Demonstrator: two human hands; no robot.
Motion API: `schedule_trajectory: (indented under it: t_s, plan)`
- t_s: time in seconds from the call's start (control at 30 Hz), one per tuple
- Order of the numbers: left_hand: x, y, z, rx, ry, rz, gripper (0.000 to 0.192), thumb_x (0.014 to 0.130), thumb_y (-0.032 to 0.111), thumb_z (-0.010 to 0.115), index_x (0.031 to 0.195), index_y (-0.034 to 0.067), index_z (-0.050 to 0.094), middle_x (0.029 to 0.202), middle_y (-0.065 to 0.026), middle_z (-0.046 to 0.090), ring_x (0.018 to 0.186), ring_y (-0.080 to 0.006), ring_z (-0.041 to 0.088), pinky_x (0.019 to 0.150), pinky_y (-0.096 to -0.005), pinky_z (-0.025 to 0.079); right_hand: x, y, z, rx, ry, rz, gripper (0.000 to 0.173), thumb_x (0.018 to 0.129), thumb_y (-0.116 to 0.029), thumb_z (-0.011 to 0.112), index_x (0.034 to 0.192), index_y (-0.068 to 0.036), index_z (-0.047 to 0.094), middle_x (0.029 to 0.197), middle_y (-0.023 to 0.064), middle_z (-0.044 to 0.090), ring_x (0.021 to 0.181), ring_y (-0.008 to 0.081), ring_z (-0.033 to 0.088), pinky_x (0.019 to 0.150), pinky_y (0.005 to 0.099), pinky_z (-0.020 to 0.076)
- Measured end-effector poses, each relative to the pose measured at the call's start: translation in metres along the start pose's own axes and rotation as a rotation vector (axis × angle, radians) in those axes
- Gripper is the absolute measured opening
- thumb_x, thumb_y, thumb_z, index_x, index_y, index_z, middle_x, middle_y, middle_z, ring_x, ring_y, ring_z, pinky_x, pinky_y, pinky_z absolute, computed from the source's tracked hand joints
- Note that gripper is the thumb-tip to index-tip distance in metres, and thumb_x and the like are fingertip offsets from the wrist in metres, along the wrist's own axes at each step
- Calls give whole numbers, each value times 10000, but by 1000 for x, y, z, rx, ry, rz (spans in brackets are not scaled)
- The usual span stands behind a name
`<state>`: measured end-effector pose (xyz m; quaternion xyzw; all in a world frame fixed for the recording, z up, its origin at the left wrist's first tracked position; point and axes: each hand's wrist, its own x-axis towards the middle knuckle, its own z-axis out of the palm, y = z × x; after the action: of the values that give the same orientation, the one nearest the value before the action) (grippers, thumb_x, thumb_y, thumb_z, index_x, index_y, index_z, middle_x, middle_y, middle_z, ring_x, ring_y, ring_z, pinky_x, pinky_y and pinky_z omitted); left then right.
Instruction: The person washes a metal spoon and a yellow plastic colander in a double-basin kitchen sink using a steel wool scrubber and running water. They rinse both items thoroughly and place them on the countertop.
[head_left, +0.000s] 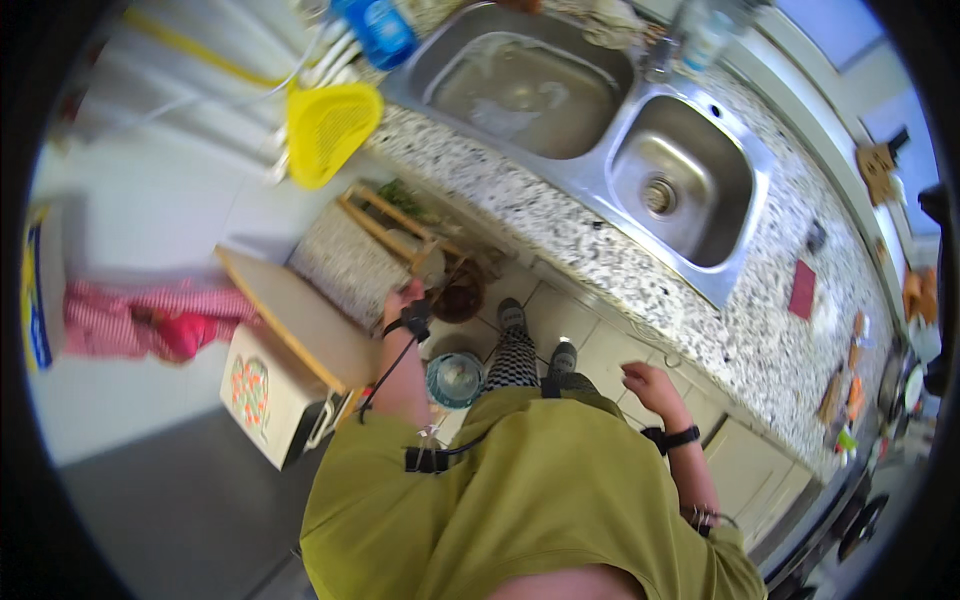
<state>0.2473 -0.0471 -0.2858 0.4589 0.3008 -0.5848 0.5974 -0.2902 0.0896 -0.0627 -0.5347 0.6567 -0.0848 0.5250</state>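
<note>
My left hand (403, 300) is at the corner of a speckled stone-like top (352, 259), beside a wooden rack (386, 229). A black strap and small device at the wrist partly cover it, and its grip cannot be made out. My right hand (651, 384) hangs over the tiled floor beside the granite counter (600, 259), fingers loosely bent and apart, with nothing seen in it. In the counter are a large sink basin (525, 105) with cloudy water and a small basin (667, 184) with its drain showing. A yellow strainer basket (330, 127) is by the counter's left end.
A blue bottle (384, 34) stands by the large basin. Below are a teal basket (455, 380), a brown bowl (459, 292) and a wooden board (300, 322) leaning near a white box (259, 390). A red-striped cloth (105, 315) hangs at left; a dark red piece (802, 289) lies on the counter.
</note>
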Motion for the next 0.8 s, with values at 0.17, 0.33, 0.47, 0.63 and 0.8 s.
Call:
schedule_trajectory:
  t_s: [0.17, 0.33, 0.47, 0.63, 0.8]
  plan:
    - [-18, -2, 21, 342, -14, 188, 412, 961, 130, 328, 1279, -126, 393, 1211, -237, 534, 1096, -344, 541, 936, -452, 499, 26, -92, -29, 253, 34, -172, 270, 884, -150, 620, 1115, -13, 628, 952, 122, 677, 854, 185, 630, 776, 306, 490]
    - [-32, -7, 23, 274, 124, 13, 419, 946, 300, 454, 1205, -25, 505, 1168, -155, 591, 1052, -279, 583, 841, -387, 540, 28, -113, -76, 401, 299, -257, 279, 893, -138, 622, 1144, -17, 620, 956, 82, 680, 871, 139, 609, 791, 286, 490]
    - [-32, -5, 29, 703, 94, -29, 428, 942, 365, 515, 1198, 22, 491, 1071, -113, 587, 937, -242, 588, 785, -353, 539, 20, -66, -137, 274, 691, -212, 268, 868, -155, 644, 1100, -21, 642, 970, 124, 679, 871, 185, 633, 775, 311, 499]
    - [-57, -16, 64, 821, -41, 154, 308, 943, 305, 530, 1146, 74, 513, 1018, -71, 584, 866, -195, 566, 769, -320, 503, 18, 19, -252, -140, 1170, 172, 342, 771, -215, 670, 1066, -42, 656, 1034, 175, 663, 978, 336, 622, 844, 412, 491]
    - [-127, -51, 122, 965, -274, 585, 274, 954, 219, 515, 1198, 97, 489, 1028, -55, 573, 871, -152, 541, 760, -303, 467, 56, 62, -351, -331, 1257, 79, 544, 747, -134, 617, 1279, -70, 526, 1168, 234, 571, 1089, 395, 535, 928, 453, 453]
